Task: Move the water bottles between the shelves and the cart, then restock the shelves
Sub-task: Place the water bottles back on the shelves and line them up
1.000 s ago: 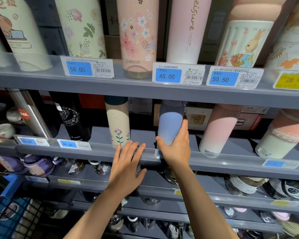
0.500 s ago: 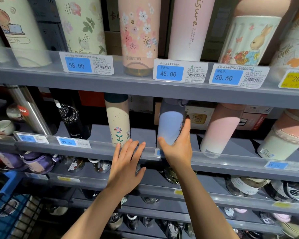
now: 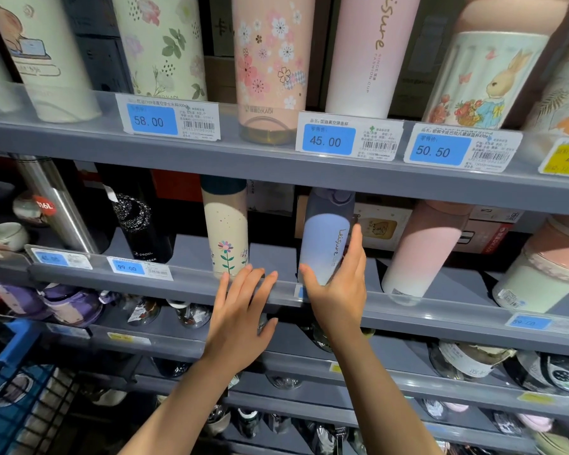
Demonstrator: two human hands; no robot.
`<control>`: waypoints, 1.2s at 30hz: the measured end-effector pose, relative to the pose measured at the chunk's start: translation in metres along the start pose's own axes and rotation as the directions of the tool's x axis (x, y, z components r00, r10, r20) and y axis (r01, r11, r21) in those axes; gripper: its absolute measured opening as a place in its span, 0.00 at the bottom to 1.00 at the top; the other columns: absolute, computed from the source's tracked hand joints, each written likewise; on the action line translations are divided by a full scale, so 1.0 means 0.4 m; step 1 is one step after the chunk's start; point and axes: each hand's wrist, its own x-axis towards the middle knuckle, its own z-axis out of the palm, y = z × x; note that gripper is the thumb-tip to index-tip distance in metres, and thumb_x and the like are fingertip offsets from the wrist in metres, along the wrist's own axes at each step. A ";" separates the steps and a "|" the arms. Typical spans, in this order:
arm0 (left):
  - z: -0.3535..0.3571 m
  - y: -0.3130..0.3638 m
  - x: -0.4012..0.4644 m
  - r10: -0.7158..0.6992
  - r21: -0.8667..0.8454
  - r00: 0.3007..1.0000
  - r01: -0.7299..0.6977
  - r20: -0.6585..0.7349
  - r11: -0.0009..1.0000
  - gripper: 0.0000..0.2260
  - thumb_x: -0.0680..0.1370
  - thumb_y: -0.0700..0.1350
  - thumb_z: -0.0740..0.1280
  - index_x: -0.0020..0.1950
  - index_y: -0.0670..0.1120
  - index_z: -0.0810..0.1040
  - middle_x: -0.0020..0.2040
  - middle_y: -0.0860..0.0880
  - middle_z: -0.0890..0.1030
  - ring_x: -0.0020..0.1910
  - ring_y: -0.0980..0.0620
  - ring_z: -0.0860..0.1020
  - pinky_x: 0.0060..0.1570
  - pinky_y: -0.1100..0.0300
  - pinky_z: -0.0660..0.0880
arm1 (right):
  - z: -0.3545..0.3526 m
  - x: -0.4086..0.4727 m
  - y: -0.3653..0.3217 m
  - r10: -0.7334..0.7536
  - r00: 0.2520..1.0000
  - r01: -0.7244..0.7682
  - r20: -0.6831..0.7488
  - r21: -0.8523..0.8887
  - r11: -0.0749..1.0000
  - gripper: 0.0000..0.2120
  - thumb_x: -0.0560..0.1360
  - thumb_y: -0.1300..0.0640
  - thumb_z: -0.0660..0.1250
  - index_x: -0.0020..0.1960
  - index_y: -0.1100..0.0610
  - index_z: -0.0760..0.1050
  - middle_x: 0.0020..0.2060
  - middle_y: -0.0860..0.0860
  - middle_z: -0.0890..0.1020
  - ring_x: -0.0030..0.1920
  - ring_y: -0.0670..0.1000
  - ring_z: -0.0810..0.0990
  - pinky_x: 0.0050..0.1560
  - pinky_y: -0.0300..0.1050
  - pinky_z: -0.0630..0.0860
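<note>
Head: blue bottle (image 3: 324, 244) in right grip (image 3: 337, 290)

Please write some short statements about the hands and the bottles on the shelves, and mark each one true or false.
1. The right hand holds the blue bottle near its base. True.
2. The left hand grips the flower bottle. False: its fingers lie straight at the shelf edge, holding nothing.
3. The blue bottle stands on the top shelf. False: it is on the second shelf, below the 45.00 price tag.
4. A pink bottle leans to the right of the blue bottle. True.
</note>
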 end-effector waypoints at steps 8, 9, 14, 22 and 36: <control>0.003 0.001 0.002 -0.005 -0.003 1.000 0.005 -0.015 1.000 0.35 0.68 0.49 0.76 0.72 0.46 0.68 0.66 0.48 0.71 0.70 0.44 0.66 0.73 0.43 0.53 | 0.012 -0.006 -0.007 -0.107 0.993 0.102 -0.058 -0.083 0.991 0.43 0.71 0.51 0.65 0.74 0.39 0.38 0.73 0.54 0.68 0.66 0.57 0.74 0.58 0.54 0.77; 0.004 0.000 0.002 -0.001 -0.002 1.000 0.001 -0.020 1.000 0.35 0.68 0.48 0.76 0.72 0.46 0.68 0.66 0.48 0.72 0.70 0.44 0.66 0.73 0.44 0.53 | 0.013 -0.004 -0.006 -0.100 0.992 0.094 -0.074 -0.084 0.992 0.44 0.70 0.51 0.65 0.75 0.40 0.39 0.71 0.55 0.69 0.64 0.58 0.75 0.56 0.54 0.78; 0.006 -0.001 0.004 0.005 -0.009 1.000 -0.005 -0.027 1.000 0.35 0.67 0.48 0.76 0.71 0.46 0.67 0.65 0.47 0.72 0.69 0.44 0.67 0.72 0.42 0.54 | 0.031 0.005 0.004 -0.138 0.981 0.117 -0.133 -0.160 0.980 0.44 0.68 0.49 0.72 0.76 0.50 0.50 0.61 0.58 0.74 0.56 0.58 0.76 0.46 0.52 0.79; 0.004 -0.002 0.000 -0.007 -0.038 1.000 0.007 -0.009 0.999 0.35 0.68 0.48 0.75 0.72 0.47 0.66 0.67 0.48 0.71 0.71 0.45 0.65 0.76 0.48 0.44 | 0.047 0.004 0.002 -0.126 0.981 0.090 -0.151 -0.220 0.971 0.52 0.61 0.45 0.79 0.75 0.54 0.52 0.63 0.59 0.74 0.57 0.59 0.77 0.48 0.54 0.78; 0.000 0.001 0.001 -0.019 -0.055 1.000 0.019 0.009 0.998 0.35 0.68 0.47 0.76 0.73 0.48 0.66 0.67 0.49 0.70 0.72 0.45 0.64 0.77 0.48 0.42 | 0.039 0.009 -0.007 -0.073 0.989 0.050 -0.125 -0.176 0.983 0.46 0.67 0.44 0.72 0.76 0.48 0.50 0.67 0.54 0.74 0.53 0.58 0.81 0.39 0.46 0.77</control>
